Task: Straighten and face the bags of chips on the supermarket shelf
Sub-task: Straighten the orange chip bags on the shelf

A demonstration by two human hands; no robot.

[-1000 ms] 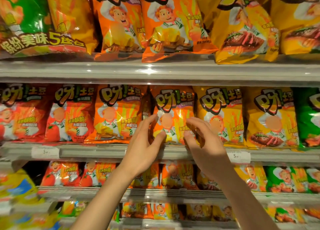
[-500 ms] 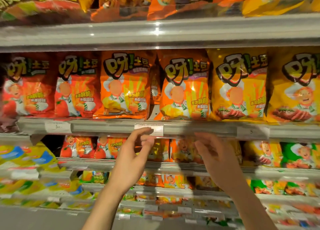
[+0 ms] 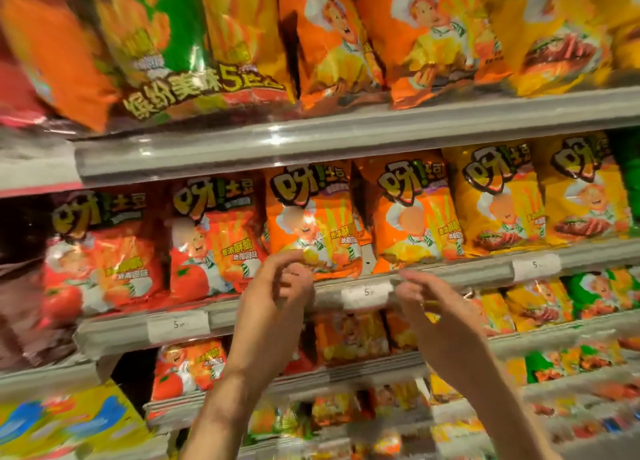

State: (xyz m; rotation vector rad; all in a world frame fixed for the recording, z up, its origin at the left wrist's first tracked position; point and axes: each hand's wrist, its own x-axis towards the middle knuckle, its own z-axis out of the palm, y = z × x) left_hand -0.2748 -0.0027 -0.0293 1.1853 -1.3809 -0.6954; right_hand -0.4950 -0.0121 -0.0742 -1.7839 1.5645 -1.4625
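Nearest: left hand (image 3: 277,286) and right hand (image 3: 429,304), both raised in front of the middle shelf (image 3: 450,274). Fingers of each are loosely curled w/ nothing held; motion blur hides the fine pose. Left fingertips sit over the lower edge of the orange bag (image 3: 311,224); contact can't be confirmed. Right hand sits just below the shelf lip, beside the price tag (image 3: 367,291).

Risks (judgement):
- Bags are light and slick, standing upright. A push low on one bag may tip it back or knock over its neighbour.
- A narrow bag edge shows between the orange bag and the second orange bag (image 3: 412,217); tugging either may drag it out.
- Price tag may get knocked off by a passing hand.

Contents: middle shelf holds red bags (image 3: 104,248) left of the orange bag and yellow bags (image 3: 502,200) to its right. Above it, the upper shelf (image 3: 277,141) holds larger bags leaning forward.
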